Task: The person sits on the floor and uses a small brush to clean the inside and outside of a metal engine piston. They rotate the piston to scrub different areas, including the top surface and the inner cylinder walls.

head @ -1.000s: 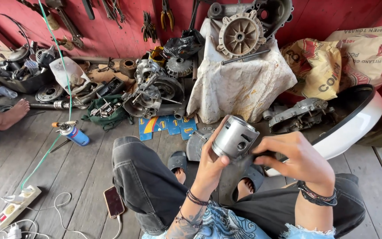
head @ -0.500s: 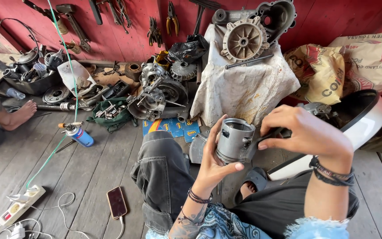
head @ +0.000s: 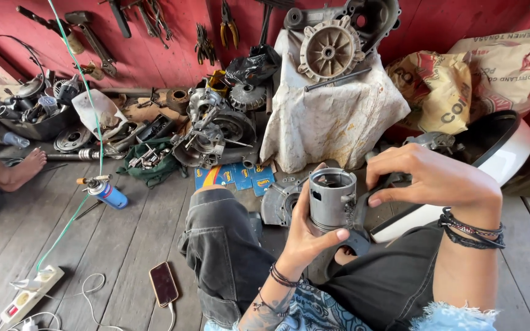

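My left hand (head: 307, 236) grips a grey metal piston (head: 331, 197) from below and behind, holding it upright with its hollow open end facing up. My right hand (head: 433, 178) reaches in from the right and pinches a dark tool handle (head: 363, 205) against the piston's side, near the pin hole. Both hands hover above my knees, which are in dark shorts, over the wooden plank floor (head: 111, 239).
Engine cases (head: 216, 132) and loose parts lie piled by the red wall. A cloth-draped block (head: 332, 116) carries a finned casing. A blue gas torch (head: 105, 191), a phone (head: 164, 284), a power strip (head: 29, 294) and another person's bare foot (head: 19, 175) lie left. A white body panel (head: 498, 165) sits right.
The piston has turned from tilted on its side to upright with the open end up. My right hand has moved the dark tool against its side.
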